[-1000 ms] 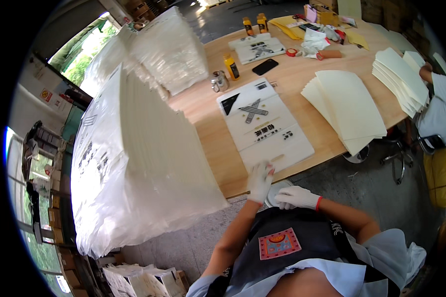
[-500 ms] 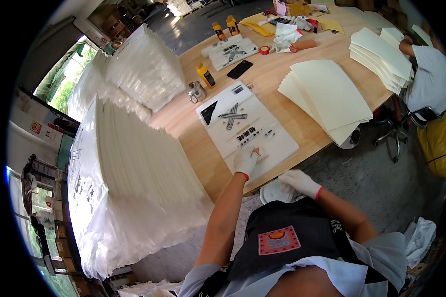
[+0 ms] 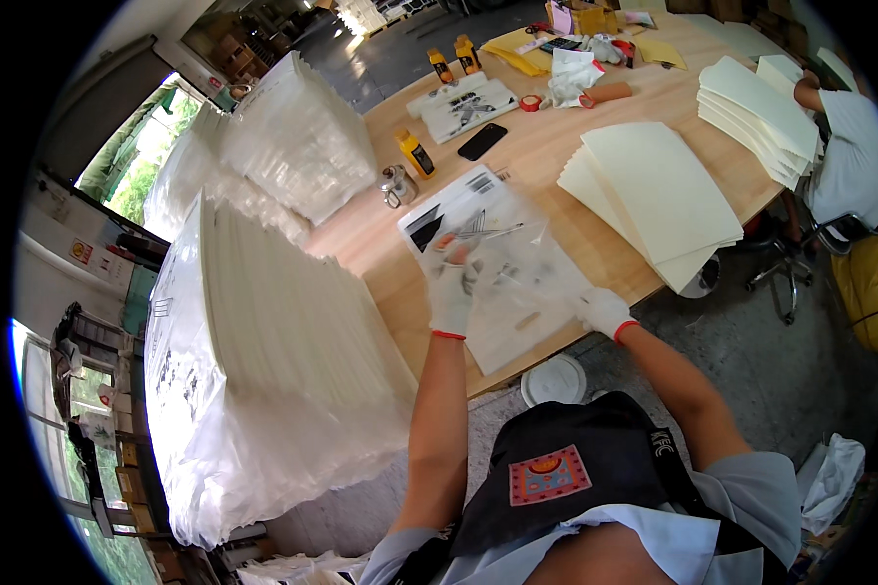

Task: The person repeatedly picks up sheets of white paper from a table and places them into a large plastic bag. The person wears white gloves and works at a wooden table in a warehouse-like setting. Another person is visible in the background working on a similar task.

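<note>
A stack of clear plastic bags (image 3: 517, 341) printed with black pencil drawings lies at the table's near edge. The top bag is lifted and wrinkled between my hands. My left hand (image 3: 451, 302), in a white glove with bare fingertips, reaches far up over the stack. Film covers its blurred fingers, so I cannot tell whether they are spread or pinching. At the bag's right side, my gloved right hand (image 3: 605, 312) has its fingers closed on the film edge.
Cream paper sheets (image 3: 663, 200) lie fanned on the right. Tall plastic-wrapped paper stacks (image 3: 273, 341) stand left. Beyond the bags are a metal container (image 3: 396, 185), a yellow bottle (image 3: 415, 154) and a phone (image 3: 483, 142). Another person (image 3: 854, 146) sits at the far right by more sheets.
My left hand has moved away from me, up the bag stack. My right hand has risen from beside the table to the bag's edge, and the top bag has lifted.
</note>
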### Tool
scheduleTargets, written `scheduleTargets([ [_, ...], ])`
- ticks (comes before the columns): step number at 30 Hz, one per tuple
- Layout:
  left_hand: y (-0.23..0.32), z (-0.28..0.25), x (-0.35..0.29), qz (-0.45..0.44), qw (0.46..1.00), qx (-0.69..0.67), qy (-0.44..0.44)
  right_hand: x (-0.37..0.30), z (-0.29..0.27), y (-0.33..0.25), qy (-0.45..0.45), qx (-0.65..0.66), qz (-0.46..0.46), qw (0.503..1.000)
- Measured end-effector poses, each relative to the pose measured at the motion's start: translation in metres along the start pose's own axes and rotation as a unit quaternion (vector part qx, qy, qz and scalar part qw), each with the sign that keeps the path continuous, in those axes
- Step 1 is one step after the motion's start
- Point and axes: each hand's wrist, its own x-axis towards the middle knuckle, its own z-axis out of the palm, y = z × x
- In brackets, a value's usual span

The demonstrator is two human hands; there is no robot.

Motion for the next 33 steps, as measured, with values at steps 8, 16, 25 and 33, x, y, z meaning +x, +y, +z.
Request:
scheduleTargets([
  [8,-0.055,0.09,-0.074,0.258,0.813,0.439,-0.281,-0.008,0.014,-0.06,0.154,0.044,-0.234,0.959],
  [16,-0.067,0.087,-0.122,0.34,0.743,0.49,-0.304,-0.026,0.007,-0.048,0.125,-0.088,-0.252,0.956],
  [25,-0.094,0.013,-0.075,0.059,0.884,0.434,-0.166,-0.031,-0.093,0.068,0.367,-0.293,-0.099,0.877],
  [33,-0.1,0.051,-0.058,-0.111,0.888,0.341,-0.289,-0.005,-0.119,0.121,0.32,-0.415,-0.193,0.83],
])
